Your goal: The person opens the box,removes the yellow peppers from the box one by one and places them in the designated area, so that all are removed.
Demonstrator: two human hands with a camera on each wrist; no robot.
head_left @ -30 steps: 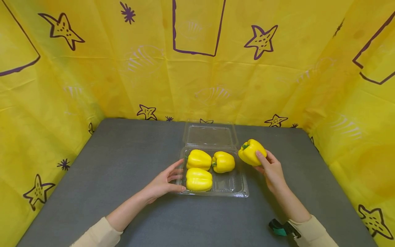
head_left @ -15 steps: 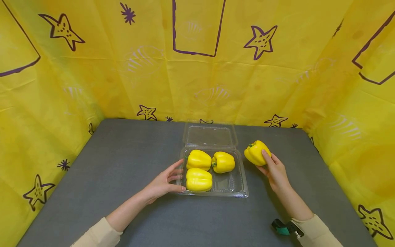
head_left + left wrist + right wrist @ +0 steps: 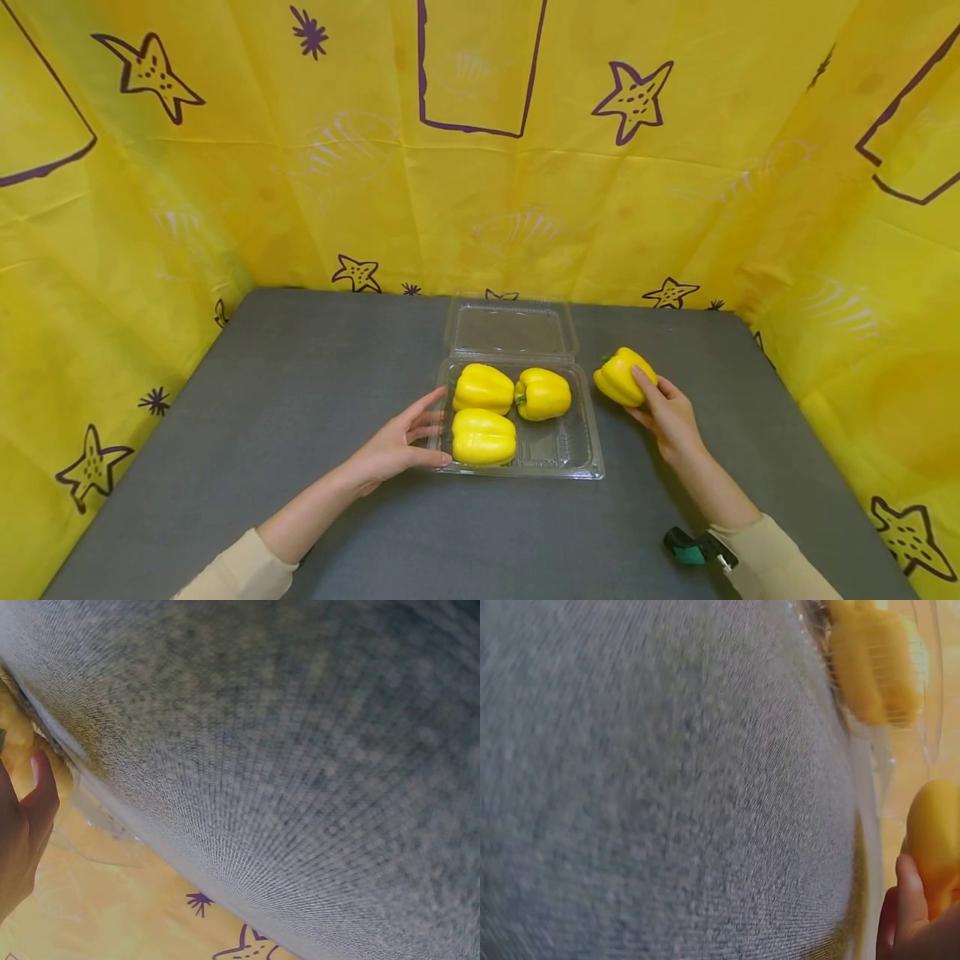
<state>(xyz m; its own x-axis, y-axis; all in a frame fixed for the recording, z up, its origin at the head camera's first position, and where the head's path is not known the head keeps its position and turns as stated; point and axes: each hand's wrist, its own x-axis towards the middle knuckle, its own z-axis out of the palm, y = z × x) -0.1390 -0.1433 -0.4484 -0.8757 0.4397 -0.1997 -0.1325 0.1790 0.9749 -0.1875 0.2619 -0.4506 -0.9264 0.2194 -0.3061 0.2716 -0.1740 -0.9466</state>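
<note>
In the head view a clear plastic clamshell container lies with its lid folded back. Inside are three yellow bell peppers: one at the back left, one at the front left and one at the back right. My left hand spreads its fingers along the container's left side, with the thumb at the front-left corner. Beyond the right side, my right hand holds another yellow bell pepper between thumb and fingers, apart from the container. The right wrist view shows this held pepper too.
Everything rests on a dark grey tabletop. A yellow cloth with star and fish drawings hangs behind and at both sides. A black and green wrist strap sits at the right sleeve.
My right hand has moved to the right, away from the container, with the bell pepper in it, and the pepper has tilted a little. The left hand and container have not moved.
</note>
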